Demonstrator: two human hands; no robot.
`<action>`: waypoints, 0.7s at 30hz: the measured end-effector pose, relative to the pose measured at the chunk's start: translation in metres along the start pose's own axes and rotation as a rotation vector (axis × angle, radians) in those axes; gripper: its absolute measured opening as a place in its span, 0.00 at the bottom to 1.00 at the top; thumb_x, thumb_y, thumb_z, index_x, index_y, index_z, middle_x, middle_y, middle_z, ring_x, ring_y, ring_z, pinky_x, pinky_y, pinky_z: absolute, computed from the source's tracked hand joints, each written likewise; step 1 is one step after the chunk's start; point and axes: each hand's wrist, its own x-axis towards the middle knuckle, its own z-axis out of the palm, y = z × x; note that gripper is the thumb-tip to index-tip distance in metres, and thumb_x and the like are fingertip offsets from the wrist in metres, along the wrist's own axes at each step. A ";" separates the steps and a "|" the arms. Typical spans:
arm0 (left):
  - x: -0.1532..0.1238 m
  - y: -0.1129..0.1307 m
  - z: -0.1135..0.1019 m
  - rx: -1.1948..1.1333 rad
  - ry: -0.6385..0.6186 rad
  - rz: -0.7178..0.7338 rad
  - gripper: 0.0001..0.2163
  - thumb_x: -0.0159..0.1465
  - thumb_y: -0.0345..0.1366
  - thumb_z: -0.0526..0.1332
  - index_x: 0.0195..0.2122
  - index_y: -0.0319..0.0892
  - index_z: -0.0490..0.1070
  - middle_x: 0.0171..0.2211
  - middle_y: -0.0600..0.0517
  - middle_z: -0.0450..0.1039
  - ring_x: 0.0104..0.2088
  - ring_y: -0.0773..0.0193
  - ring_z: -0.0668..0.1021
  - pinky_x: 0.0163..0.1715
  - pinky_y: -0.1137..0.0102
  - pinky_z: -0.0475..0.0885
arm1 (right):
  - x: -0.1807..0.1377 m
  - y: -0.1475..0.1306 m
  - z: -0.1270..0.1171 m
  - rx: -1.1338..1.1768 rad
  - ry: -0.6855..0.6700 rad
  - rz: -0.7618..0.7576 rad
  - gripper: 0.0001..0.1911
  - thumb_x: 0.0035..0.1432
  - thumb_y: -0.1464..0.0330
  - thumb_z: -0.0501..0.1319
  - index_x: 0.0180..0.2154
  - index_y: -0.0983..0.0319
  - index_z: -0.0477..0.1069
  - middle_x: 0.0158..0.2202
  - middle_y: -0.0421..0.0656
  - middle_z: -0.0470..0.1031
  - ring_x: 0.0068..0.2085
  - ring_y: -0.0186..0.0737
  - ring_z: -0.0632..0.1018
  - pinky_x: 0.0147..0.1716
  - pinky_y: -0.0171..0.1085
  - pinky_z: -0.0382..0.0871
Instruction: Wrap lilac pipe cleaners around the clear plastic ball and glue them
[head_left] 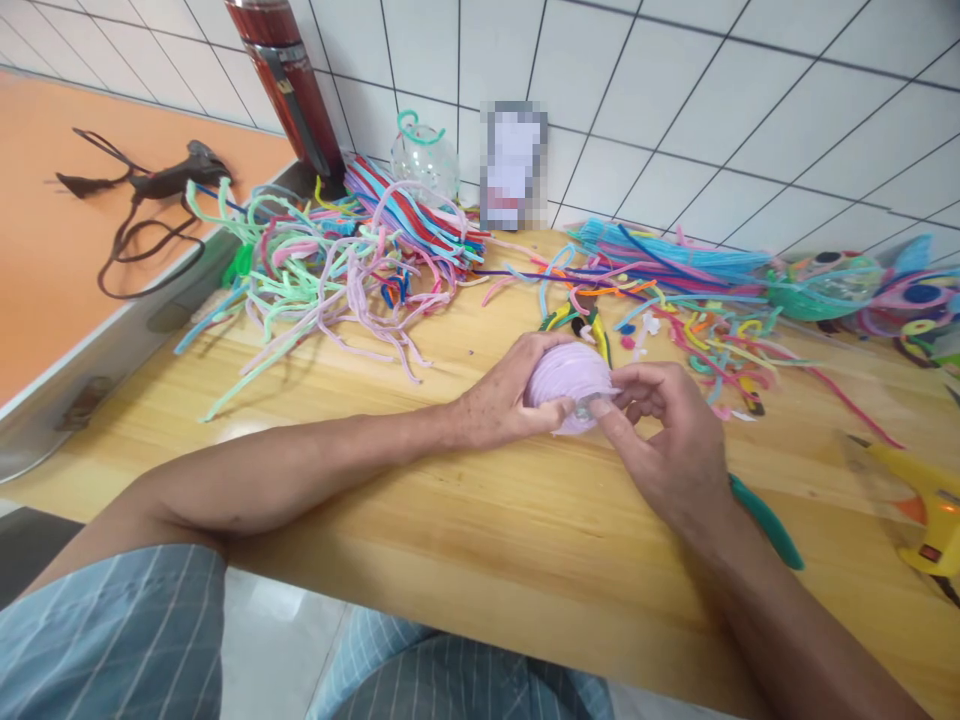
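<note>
**Two hands close on a lilac ball at a craft table**

A pale wooden table [465, 520] fills most of the view, backed by a white tiled wall [675, 110], with an orange surface [52, 230] beside it on the left. A loose heap of pipe cleaners [330, 270] in mint, pink, lilac and red sprawls over the table's far left. A straighter bundle of blue stems [660, 262] lies at the far right, with short coloured offcuts scattered in front of it. A red flask [289, 80] stands against the wall behind the heap, and a clear ball [424, 158] with a green loop sits just beside it. A black glue gun [180, 175] rests on the orange surface with its cord coiled. A yellow glue gun [926, 505] lies at the table's right edge. A green handle [769, 525] pokes out from under the right wrist.

Both forearms rest on the table. The left hand [499, 395] wraps the lilac ball [566, 375] from the left, fingers curled over its top and thumb pressed to its near side. The right hand [667, 440] meets the ball at its lower right, thumb and forefinger narrowed to a pinch on its edge, the other fingers bent loosely behind. The ball sits held just above the table's middle, near a pair of yellow-green pliers [596, 330].
</note>
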 end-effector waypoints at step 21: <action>0.001 0.006 -0.005 0.004 -0.042 -0.018 0.31 0.68 0.52 0.63 0.67 0.43 0.59 0.64 0.38 0.67 0.66 0.44 0.71 0.69 0.46 0.68 | -0.011 0.002 0.009 -0.361 0.070 -0.336 0.15 0.64 0.64 0.68 0.52 0.55 0.75 0.48 0.50 0.81 0.45 0.48 0.83 0.43 0.47 0.80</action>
